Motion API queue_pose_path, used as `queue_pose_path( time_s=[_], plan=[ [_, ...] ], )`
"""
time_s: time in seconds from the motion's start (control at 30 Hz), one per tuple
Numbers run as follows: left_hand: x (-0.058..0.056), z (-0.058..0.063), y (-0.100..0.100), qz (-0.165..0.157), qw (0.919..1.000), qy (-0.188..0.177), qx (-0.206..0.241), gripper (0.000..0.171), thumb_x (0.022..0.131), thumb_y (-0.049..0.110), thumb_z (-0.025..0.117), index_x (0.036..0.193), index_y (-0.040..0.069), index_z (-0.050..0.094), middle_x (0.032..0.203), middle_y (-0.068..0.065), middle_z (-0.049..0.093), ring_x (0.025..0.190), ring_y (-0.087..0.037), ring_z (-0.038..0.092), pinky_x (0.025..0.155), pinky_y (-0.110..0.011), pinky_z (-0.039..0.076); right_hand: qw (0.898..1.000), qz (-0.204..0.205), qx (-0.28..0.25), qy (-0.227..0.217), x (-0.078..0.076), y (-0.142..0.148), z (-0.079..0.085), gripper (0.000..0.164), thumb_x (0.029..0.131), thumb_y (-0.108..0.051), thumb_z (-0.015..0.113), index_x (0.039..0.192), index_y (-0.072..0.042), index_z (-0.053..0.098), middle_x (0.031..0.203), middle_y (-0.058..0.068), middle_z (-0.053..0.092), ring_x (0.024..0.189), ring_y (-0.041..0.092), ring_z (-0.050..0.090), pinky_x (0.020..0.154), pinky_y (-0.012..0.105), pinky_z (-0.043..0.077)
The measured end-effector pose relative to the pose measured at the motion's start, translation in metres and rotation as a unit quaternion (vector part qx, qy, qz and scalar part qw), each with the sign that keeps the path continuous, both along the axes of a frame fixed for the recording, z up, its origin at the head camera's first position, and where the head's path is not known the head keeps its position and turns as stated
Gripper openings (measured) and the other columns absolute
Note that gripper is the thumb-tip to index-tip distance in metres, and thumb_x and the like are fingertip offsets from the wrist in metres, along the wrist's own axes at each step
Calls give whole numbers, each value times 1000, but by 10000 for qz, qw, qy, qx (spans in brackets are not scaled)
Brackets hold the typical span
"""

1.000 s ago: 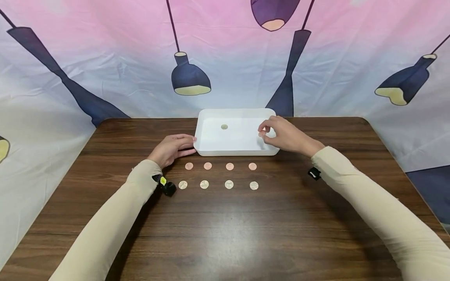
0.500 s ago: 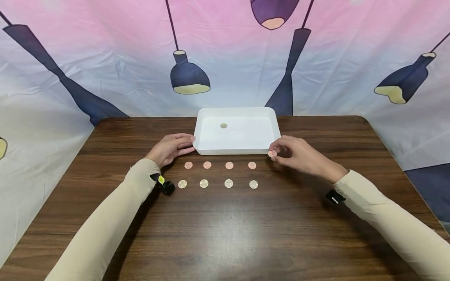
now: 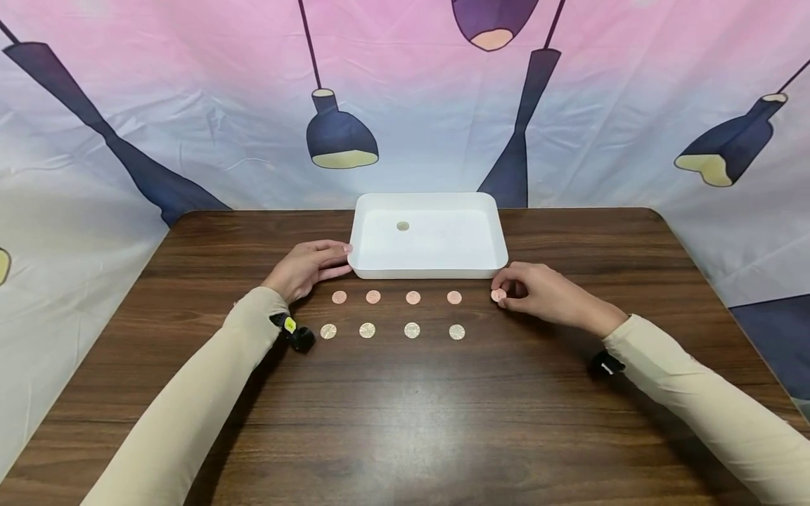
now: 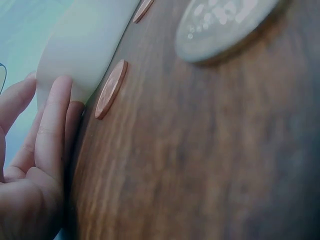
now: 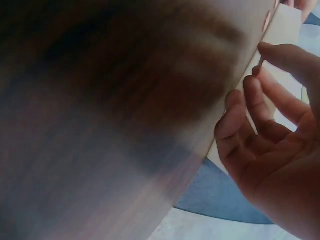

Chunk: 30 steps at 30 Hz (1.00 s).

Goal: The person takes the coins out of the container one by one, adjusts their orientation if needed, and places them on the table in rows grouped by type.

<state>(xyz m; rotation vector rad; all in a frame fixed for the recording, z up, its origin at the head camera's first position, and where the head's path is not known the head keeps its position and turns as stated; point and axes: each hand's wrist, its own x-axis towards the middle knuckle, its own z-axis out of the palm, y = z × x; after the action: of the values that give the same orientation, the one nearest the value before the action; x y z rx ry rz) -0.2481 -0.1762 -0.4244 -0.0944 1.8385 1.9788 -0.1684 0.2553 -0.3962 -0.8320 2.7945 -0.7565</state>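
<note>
My right hand [image 3: 538, 294] pinches a copper-coloured coin [image 3: 498, 295] between thumb and fingers, at the right end of the copper row and just in front of the tray's near right corner. In the right wrist view the coin [image 5: 261, 62] shows edge-on between the fingertips. My left hand [image 3: 308, 268] rests on the table with its fingers extended, fingertips against the left side of the white tray [image 3: 427, 273]. The left wrist view shows these fingers [image 4: 52, 130] touching the tray wall [image 4: 80, 50]. Inside the tray lies one silvery-gold coin [image 3: 403, 226].
Several copper coins [image 3: 413, 298] lie in a row before the tray. Nearer the front runs a second row of pale gold coins [image 3: 412, 330]. The dark wooden table [image 3: 405, 422] ends at a printed cloth backdrop [image 3: 430, 140] behind the tray.
The right hand has come out of the tray with the copper coin and moved down toward the front, to the right end of the copper row. The left hand stays at the tray's side.
</note>
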Motion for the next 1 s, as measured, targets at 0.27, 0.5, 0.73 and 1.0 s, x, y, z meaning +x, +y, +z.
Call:
queue_pose_path(
  time_s=[0.27, 0.5, 0.73, 1.0],
  plan=[
    [2, 0, -4, -147, 9998, 100, -101, 40, 109, 12, 60, 144, -8, 52, 145, -16, 52, 117, -12, 66, 103, -28, 57, 9999, 85, 121, -38, -2, 0, -2, 16, 94, -5, 76, 107, -15, 76, 99, -2, 66, 88, 14, 60, 79, 36, 53],
    [1, -1, -5, -204, 9996, 164, -61, 40, 108, 12, 63, 141, -9, 54, 143, -16, 54, 116, -11, 68, 104, -29, 57, 9998, 159, 72, -74, -3, 2, -1, 17, 95, -4, 76, 110, -13, 77, 102, 0, 66, 89, 16, 61, 81, 40, 55],
    [1, 0, -5, -151, 9998, 110, -28, 38, 108, 10, 62, 140, -9, 54, 143, -16, 54, 113, -11, 69, 103, -29, 57, 9999, 140, 93, 8, -3, 1, 0, 12, 98, -9, 76, 109, -13, 77, 100, -1, 67, 87, 14, 60, 79, 37, 54],
    [2, 0, -4, -94, 9999, 68, 10, 35, 107, 9, 64, 135, -10, 57, 137, -16, 56, 112, -13, 70, 102, -31, 58, 9989, 164, -132, -424, -4, -15, 30, 13, 101, -6, 70, 113, -5, 75, 82, -4, 72, 77, 10, 65, 74, 26, 53]
  ],
)
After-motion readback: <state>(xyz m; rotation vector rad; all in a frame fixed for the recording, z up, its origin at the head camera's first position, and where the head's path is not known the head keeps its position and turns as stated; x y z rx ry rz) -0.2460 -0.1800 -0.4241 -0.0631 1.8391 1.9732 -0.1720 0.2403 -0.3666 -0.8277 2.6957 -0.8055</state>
